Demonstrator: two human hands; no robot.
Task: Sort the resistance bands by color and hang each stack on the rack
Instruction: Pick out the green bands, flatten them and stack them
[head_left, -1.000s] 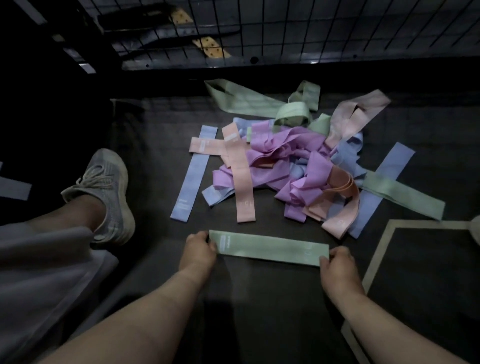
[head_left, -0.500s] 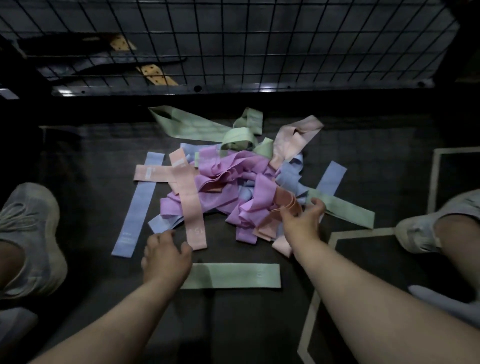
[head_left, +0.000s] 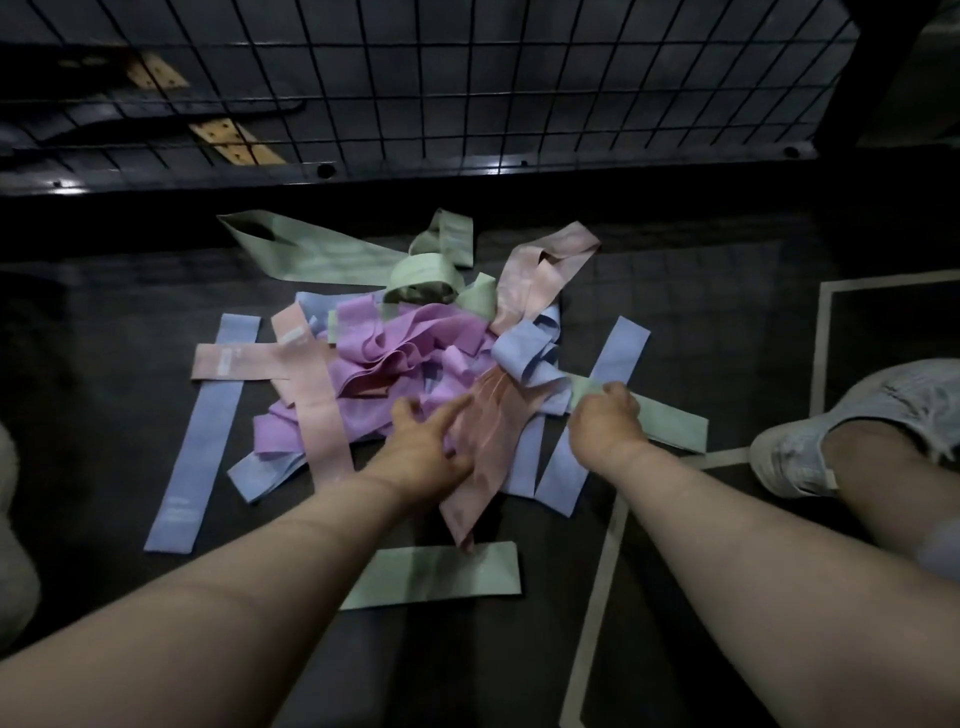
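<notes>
Resistance bands (head_left: 415, 353): one tangled heap on the dark floor (head_left: 130, 312), purple, pink, blue and green all mixed, just below the wire rack (head_left: 467, 78) on my feed.
Left hand (head_left: 426, 441): fingers spread apart, lying on a pink band (head_left: 483, 467) at the heap's near edge.
Right hand (head_left: 605, 421): fingers curled tight on a green band (head_left: 675, 426) at the heap's right side.
Lone green band (head_left: 441, 574): flat on the floor closest to me, the pink band's tip overlapping its far edge.

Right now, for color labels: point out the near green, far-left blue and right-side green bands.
near green band (head_left: 441, 577), head view, flat middle.
far-left blue band (head_left: 205, 434), head view, mid-length.
right-side green band (head_left: 675, 428), head view, free end.
</notes>
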